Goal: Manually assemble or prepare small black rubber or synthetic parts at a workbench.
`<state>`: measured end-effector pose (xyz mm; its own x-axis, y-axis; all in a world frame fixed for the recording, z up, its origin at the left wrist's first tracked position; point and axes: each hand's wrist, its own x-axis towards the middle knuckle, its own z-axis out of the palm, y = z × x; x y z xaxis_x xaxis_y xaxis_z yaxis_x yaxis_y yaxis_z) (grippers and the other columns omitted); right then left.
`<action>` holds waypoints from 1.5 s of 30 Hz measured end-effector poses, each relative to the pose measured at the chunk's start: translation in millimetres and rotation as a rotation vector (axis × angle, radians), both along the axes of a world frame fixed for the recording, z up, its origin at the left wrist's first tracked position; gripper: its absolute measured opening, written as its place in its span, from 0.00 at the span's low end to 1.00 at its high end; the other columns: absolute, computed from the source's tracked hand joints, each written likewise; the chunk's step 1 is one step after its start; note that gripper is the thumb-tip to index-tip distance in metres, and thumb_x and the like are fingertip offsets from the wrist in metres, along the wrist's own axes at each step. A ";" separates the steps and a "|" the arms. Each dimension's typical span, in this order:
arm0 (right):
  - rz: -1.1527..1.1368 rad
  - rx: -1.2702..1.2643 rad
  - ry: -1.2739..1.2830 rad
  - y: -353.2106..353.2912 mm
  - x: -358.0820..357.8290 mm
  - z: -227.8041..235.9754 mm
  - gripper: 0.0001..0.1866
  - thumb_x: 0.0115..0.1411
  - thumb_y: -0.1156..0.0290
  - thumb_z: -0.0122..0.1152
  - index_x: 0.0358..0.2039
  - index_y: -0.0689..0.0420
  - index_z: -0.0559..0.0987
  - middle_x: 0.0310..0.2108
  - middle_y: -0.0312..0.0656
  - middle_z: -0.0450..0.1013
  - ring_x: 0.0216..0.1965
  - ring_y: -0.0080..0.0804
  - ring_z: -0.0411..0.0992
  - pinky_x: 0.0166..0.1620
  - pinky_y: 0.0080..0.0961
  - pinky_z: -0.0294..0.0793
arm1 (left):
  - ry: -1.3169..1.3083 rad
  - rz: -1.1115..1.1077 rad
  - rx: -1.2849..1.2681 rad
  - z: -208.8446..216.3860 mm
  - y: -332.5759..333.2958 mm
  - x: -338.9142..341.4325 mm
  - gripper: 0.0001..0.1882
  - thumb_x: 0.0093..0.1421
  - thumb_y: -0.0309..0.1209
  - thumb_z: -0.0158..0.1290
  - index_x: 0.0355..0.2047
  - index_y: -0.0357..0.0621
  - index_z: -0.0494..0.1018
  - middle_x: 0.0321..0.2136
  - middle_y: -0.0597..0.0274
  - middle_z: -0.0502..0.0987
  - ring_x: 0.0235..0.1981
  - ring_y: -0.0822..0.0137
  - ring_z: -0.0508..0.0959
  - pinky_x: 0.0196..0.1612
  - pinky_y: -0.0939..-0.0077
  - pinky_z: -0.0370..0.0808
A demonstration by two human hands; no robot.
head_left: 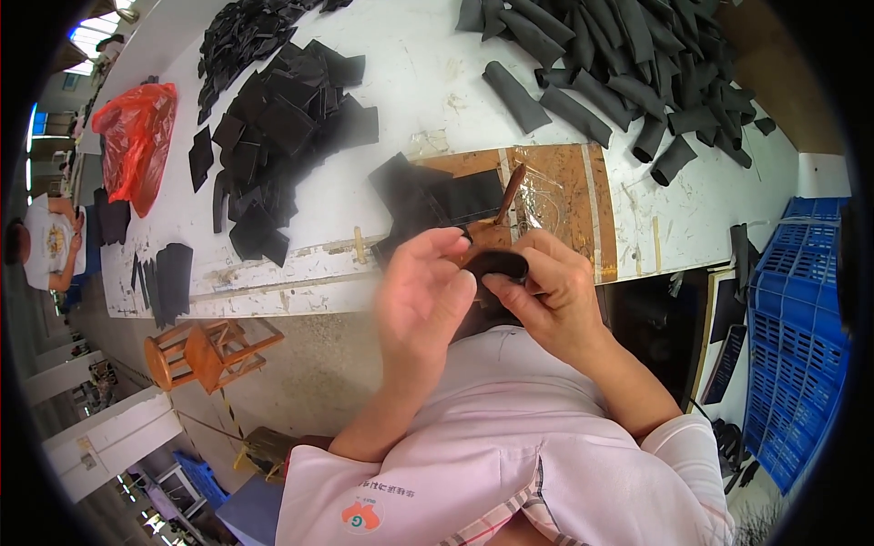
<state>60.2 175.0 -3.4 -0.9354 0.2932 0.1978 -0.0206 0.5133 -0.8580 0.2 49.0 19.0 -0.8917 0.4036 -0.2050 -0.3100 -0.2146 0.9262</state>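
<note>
**Right hand pinches a curled dark piece at the bench's near edge**

The piece sits between the two hands, just in front of the person's body, its curved rim turned upward. The right thumb and fingers press together on its right side, probably to keep the curl steady. The left hand is blurred, thumb and fingers spread at the other side; whether it touches the piece I cannot tell. That looseness may leave it free to adjust the rim.

Just beyond lies a brown board, perhaps there to protect the white table. Flat black pieces lie partly on it, and a brown stick stands tilted beside them, its foot hidden.

A heap of flat black pieces lies to the left and dark tubes to the far right, presumably kept apart by shape.

The red plastic bag at the left slumps, its contents unclear. The blue crates at the right show lattice walls; what they hold cannot be seen.
</note>
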 end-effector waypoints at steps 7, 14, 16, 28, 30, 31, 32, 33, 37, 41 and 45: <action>0.113 -0.710 -0.286 4.0 6.5 7.2 0.10 0.45 0.79 0.61 0.30 0.65 0.73 0.21 0.40 0.67 0.20 0.26 0.65 0.23 0.19 0.63 | 0.175 -0.183 -0.158 -18.4 -7.5 -9.1 0.02 0.54 0.22 0.50 0.28 0.36 0.69 0.28 0.67 0.70 0.28 0.79 0.68 0.31 0.88 0.65; -0.078 0.170 0.125 -4.5 0.2 -4.6 0.09 0.34 0.83 0.62 0.19 0.62 0.73 0.19 0.40 0.66 0.21 0.35 0.65 0.21 0.25 0.64 | 0.013 -0.004 -0.105 -19.3 0.7 2.3 0.05 0.54 0.23 0.49 0.31 0.36 0.68 0.25 0.63 0.71 0.22 0.78 0.69 0.24 0.87 0.67; -0.089 0.211 0.151 -3.8 1.0 -9.6 0.10 0.32 0.84 0.60 0.19 0.61 0.73 0.18 0.39 0.65 0.20 0.34 0.64 0.20 0.26 0.63 | -0.054 -0.019 -0.072 -16.5 -5.2 4.8 0.06 0.55 0.25 0.49 0.32 0.36 0.67 0.24 0.63 0.71 0.22 0.78 0.69 0.24 0.86 0.67; 0.015 0.458 0.163 1.7 0.3 -8.6 0.16 0.29 0.79 0.62 0.25 0.62 0.73 0.20 0.37 0.63 0.21 0.32 0.63 0.21 0.24 0.65 | -0.210 -0.095 -0.188 -12.7 -2.3 -0.4 0.05 0.53 0.25 0.51 0.27 0.36 0.69 0.20 0.65 0.72 0.19 0.79 0.69 0.21 0.88 0.67; 0.084 0.358 0.118 4.3 0.6 -1.0 0.17 0.31 0.77 0.64 0.27 0.62 0.73 0.21 0.38 0.63 0.22 0.32 0.65 0.21 0.23 0.66 | -0.171 -0.062 -0.218 -13.5 -0.2 -1.7 0.03 0.52 0.23 0.50 0.27 0.35 0.70 0.19 0.64 0.72 0.17 0.78 0.69 0.20 0.87 0.67; 0.114 0.052 0.043 4.2 3.6 3.6 0.19 0.33 0.75 0.65 0.29 0.63 0.73 0.22 0.39 0.65 0.23 0.34 0.66 0.22 0.24 0.68 | -0.081 -0.094 -0.255 -13.1 -1.5 -1.4 0.03 0.52 0.21 0.50 0.27 0.34 0.70 0.20 0.64 0.72 0.18 0.79 0.70 0.21 0.88 0.67; 0.144 -0.253 -0.031 4.1 5.6 6.4 0.20 0.34 0.74 0.67 0.31 0.63 0.73 0.23 0.39 0.66 0.24 0.35 0.67 0.23 0.24 0.69 | 0.011 -0.125 -0.290 -12.5 -2.4 -0.7 0.02 0.51 0.20 0.50 0.27 0.34 0.70 0.20 0.64 0.73 0.18 0.80 0.70 0.21 0.89 0.68; 0.111 -0.275 -0.039 2.3 4.6 6.5 0.18 0.37 0.76 0.66 0.31 0.64 0.73 0.25 0.42 0.67 0.24 0.37 0.68 0.25 0.25 0.70 | 0.095 -0.134 -0.247 -13.1 -2.5 2.1 0.04 0.51 0.17 0.50 0.28 0.32 0.70 0.21 0.64 0.73 0.20 0.80 0.71 0.22 0.89 0.69; 0.042 0.030 0.171 0.7 1.9 1.8 0.14 0.36 0.80 0.65 0.27 0.63 0.74 0.25 0.43 0.67 0.23 0.38 0.68 0.24 0.26 0.69 | 0.576 -0.046 -0.608 -26.9 -6.2 8.6 0.07 0.47 0.17 0.51 0.28 0.34 0.70 0.21 0.59 0.74 0.22 0.74 0.75 0.25 0.82 0.71; -0.044 0.173 0.148 3.6 0.9 -5.2 0.14 0.37 0.77 0.66 0.27 0.63 0.74 0.25 0.43 0.68 0.23 0.37 0.68 0.24 0.26 0.69 | 0.508 0.114 -0.508 -30.3 -6.7 1.5 0.06 0.51 0.14 0.48 0.31 0.31 0.69 0.19 0.63 0.73 0.15 0.80 0.70 0.16 0.90 0.66; -0.033 -0.070 0.158 0.4 -1.1 8.4 0.15 0.44 0.68 0.66 0.31 0.61 0.75 0.25 0.39 0.69 0.21 0.22 0.67 0.21 0.18 0.67 | 0.250 -0.025 -0.366 -17.3 -2.8 -0.4 0.04 0.53 0.17 0.49 0.30 0.31 0.69 0.19 0.62 0.74 0.15 0.79 0.71 0.15 0.90 0.67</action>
<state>59.1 175.5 5.0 -0.8840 0.3410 0.3199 -0.1423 0.4554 -0.8788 -0.1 46.3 1.8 -0.9229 0.3665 -0.1178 -0.0678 0.1465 0.9869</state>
